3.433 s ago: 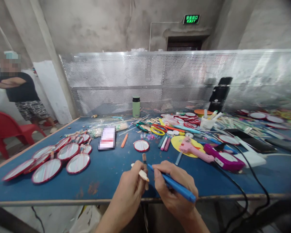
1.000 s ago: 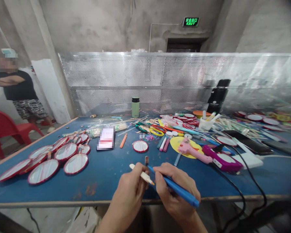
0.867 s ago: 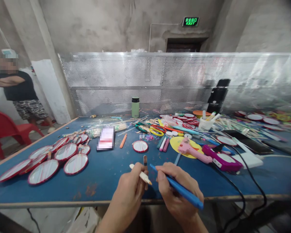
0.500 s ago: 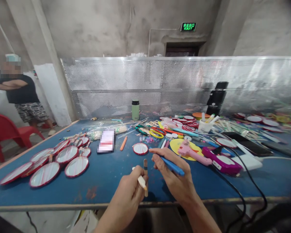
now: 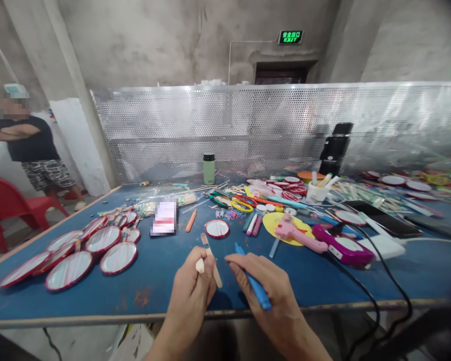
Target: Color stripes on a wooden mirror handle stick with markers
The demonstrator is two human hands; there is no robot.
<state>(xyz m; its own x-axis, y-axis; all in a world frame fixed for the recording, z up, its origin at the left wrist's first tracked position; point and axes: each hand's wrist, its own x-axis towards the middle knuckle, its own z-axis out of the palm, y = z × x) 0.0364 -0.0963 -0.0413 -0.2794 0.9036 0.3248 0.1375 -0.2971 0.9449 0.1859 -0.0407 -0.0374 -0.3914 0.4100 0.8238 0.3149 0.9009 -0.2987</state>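
Note:
My left hand (image 5: 191,288) is closed around a flat wooden craft stick (image 5: 217,277), which tilts up to the left. A dark band and a pinkish patch show near its upper end. The same hand also grips a white marker (image 5: 200,265), seen nearly end-on. To the right, my right hand (image 5: 276,286) is closed on a blue marker (image 5: 258,290), its narrower end pointing away from me. A small gap separates this marker from the stick. Just beyond both hands lies a small round white disc with a red rim (image 5: 217,228).
Several larger red-rimmed discs (image 5: 69,271) lie at the left, near a phone (image 5: 164,218). An orange marker (image 5: 191,220) and several capped markers (image 5: 254,224) lie farther back. At the right are a pink glue gun (image 5: 291,231), a purple device (image 5: 348,249) and black cables (image 5: 385,273).
My right hand has drawn back toward me, and the blue marker now points more away from me. My left hand has shifted left, and the stick has tipped from near upright to leaning left.

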